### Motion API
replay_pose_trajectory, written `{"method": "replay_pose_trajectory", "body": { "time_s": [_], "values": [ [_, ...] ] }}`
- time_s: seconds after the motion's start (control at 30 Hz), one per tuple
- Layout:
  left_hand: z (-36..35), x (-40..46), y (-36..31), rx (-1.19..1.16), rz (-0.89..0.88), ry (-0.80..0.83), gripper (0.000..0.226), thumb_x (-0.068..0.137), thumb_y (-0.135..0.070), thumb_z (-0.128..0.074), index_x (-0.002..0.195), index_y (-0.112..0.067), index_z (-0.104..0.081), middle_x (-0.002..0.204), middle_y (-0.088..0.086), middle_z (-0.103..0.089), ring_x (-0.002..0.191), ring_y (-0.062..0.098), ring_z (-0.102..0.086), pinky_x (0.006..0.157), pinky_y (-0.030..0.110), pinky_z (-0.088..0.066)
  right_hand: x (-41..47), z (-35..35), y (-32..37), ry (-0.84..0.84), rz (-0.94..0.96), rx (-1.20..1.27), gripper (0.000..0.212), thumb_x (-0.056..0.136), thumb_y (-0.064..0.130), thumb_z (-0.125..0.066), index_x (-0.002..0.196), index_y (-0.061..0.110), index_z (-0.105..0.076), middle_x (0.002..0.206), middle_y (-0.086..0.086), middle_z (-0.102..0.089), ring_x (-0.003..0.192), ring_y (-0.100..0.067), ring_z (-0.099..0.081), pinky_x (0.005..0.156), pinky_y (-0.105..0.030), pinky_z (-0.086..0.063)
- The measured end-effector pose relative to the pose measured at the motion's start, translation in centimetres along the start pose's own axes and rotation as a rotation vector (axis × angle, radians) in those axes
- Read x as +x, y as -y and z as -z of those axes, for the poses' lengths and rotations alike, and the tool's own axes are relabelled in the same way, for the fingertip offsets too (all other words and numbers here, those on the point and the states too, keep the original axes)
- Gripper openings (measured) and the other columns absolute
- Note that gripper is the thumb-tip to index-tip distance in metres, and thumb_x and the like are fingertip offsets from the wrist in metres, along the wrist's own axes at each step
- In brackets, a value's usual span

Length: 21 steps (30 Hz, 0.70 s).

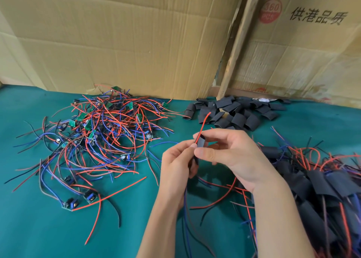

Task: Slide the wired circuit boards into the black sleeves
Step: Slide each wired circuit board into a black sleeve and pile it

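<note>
My right hand (230, 156) pinches a black sleeve (200, 142) between thumb and fingers at the centre of the view. A red wire (204, 122) sticks up and away out of the sleeve's top. My left hand (176, 165) grips the wired circuit board just below the sleeve; the board itself is hidden by my fingers, and its blue and black wires (186, 218) hang down past my wrist. A tangled pile of bare wired circuit boards (97, 136) lies to the left on the green cloth.
Loose black sleeves (234, 113) are heaped at the back, right of centre. Sleeved boards with wires (316, 183) are piled at the right. Cardboard boxes (136, 38) wall off the back. The green cloth (39, 228) covers the table.
</note>
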<state>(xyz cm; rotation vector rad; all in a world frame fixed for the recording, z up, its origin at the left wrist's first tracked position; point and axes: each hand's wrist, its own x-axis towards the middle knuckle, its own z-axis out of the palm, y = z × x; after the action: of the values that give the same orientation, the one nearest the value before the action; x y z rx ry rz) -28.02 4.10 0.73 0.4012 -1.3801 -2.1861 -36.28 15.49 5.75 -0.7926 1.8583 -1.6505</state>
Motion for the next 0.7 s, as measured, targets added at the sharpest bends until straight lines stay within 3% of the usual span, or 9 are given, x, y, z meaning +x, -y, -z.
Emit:
{"method": "replay_pose_trajectory", "body": {
  "time_s": [0.1,0.2,0.37,0.53,0.7],
  "values": [
    [-0.1,0.2,0.3,0.015,-0.025,-0.059,0.024,0.101,-0.003,-0.050,0.091,-0.003,-0.071,0.055,0.003,-0.051,0.040,0.008,-0.036,0.040,0.015,-0.030,0.1,-0.2,0.5,-0.157,0.056,-0.019,0.039,0.062,0.019,-0.097,0.097,0.016,-0.081,0.092,-0.003,-0.080,0.079,-0.013,-0.072,0.076,-0.026,-0.057],
    [-0.3,0.2,0.7,0.055,-0.052,-0.119,0.024,0.102,-0.003,-0.047,0.095,-0.006,-0.070,0.075,0.006,-0.073,0.040,0.007,-0.041,0.041,0.014,-0.032,0.1,0.3,1.4,-0.431,0.195,0.041,0.031,0.067,0.008,-0.092,0.094,0.014,-0.077,0.083,-0.001,-0.080,0.067,-0.009,-0.070,0.066,-0.020,-0.054],
    [-0.4,0.2,1.0,0.144,-0.067,-0.149,0.023,0.102,-0.006,-0.047,0.098,-0.009,-0.069,0.080,0.008,-0.075,0.041,0.010,-0.043,0.041,0.015,-0.032,0.0,0.3,2.7,-0.665,0.461,0.102,0.025,0.071,0.008,-0.091,0.080,0.023,-0.073,0.075,0.012,-0.077,0.064,0.000,-0.069,0.062,-0.013,-0.052],
    [-0.5,0.1,0.9,0.183,-0.068,-0.137,0.023,0.103,-0.007,-0.047,0.098,-0.011,-0.070,0.081,0.008,-0.076,0.043,0.012,-0.043,0.042,0.017,-0.031,0.6,-0.6,1.8,-0.760,0.393,0.077,0.018,0.075,0.012,-0.088,0.084,0.020,-0.075,0.079,0.004,-0.079,0.066,-0.013,-0.073,0.067,-0.028,-0.056],
    [-0.6,-0.1,0.7,0.189,-0.062,-0.107,0.024,0.103,-0.007,-0.047,0.099,-0.012,-0.070,0.083,0.009,-0.076,0.045,0.013,-0.044,0.044,0.015,-0.033,1.0,-1.0,1.4,-0.862,0.351,0.281,0.016,0.078,0.008,-0.087,0.087,0.011,-0.073,0.075,0.000,-0.078,0.060,-0.011,-0.070,0.060,-0.024,-0.056]
  ]
}}
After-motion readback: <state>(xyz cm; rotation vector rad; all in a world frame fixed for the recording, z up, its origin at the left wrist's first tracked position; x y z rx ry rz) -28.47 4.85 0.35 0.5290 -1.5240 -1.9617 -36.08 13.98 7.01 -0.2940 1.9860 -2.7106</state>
